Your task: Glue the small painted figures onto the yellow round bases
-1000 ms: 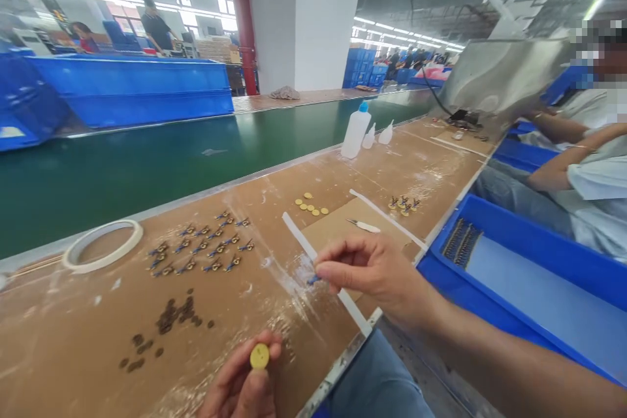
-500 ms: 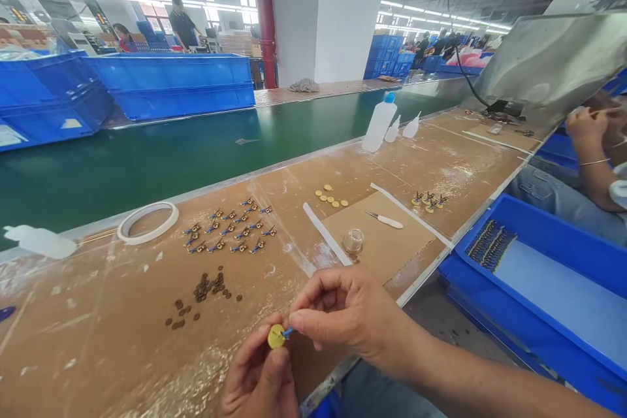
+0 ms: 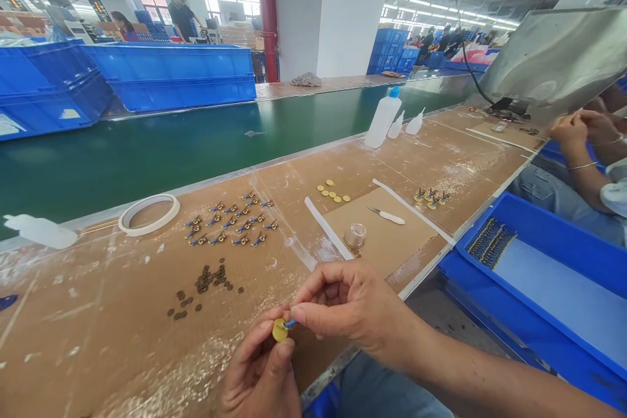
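Between thumb and fingers, my left hand point(image 3: 262, 362) pinches a round yellow base point(image 3: 279, 330) near the table's front edge. My right hand point(image 3: 337, 304) is closed on a small blue figurine point(image 3: 290, 323), whose end touches the yellow base; most of it is hidden by the fingers. Beyond my hands lie rows of small blue-and-yellow figurines point(image 3: 230, 221) and a scattered pile of dark brown discs point(image 3: 208, 279). Several loose yellow bases point(image 3: 334, 196) lie near a cardboard sheet point(image 3: 386, 241), which carries a white-handled knife point(image 3: 389, 215) and a small clear cup point(image 3: 355, 236).
A tape roll point(image 3: 149, 214) and a white squeeze bottle point(image 3: 42, 232) lie at left. A large bottle point(image 3: 383, 121) stands at the back. Figurines on bases point(image 3: 431, 198) stand at right, above a blue bin point(image 3: 553, 300). A co-worker's hands point(image 3: 580, 127) show at far right.
The view has shifted slightly. Both my hands stay together, with the yellow base turned a little between the left fingers. The co-worker's hands have moved closer in.
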`<state>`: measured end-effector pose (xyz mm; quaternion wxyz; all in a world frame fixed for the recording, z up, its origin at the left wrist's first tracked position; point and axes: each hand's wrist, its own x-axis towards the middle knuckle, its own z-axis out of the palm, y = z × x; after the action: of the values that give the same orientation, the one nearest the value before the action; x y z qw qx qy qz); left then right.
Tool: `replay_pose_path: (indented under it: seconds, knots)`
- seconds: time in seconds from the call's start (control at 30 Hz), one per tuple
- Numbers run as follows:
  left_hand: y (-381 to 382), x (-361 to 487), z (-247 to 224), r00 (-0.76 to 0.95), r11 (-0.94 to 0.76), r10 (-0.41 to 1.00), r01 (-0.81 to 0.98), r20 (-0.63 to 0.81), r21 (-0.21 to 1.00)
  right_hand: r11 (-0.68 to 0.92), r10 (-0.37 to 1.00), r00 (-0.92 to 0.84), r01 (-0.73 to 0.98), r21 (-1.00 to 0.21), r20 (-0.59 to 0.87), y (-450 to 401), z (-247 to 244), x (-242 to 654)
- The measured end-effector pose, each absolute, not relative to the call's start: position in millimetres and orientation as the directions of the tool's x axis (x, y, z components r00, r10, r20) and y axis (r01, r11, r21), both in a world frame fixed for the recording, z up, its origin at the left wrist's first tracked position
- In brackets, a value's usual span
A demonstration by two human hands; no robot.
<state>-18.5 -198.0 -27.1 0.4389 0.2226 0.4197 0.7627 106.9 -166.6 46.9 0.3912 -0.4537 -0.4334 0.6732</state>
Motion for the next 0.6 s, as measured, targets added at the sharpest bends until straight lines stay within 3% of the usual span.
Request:
replay_pose_path:
  seconds: [0.27, 0.6]
  knots:
    - [-197.5, -18.2, -28.3, -0.519, -0.29, 0.855, -0.463, 0.009, 0.838, -0.317, 0.922, -0.271, -0.114, -0.941, -0.278, -166.1, 47.8, 106.5]
    - [-199.1, -17.3, -30.9, -0.539, -0.266, 0.841, -0.481, -0.042, 0.835, -0.29, 0.926, -0.279, -0.088, -0.953, -0.256, -166.3, 46.0, 106.4]
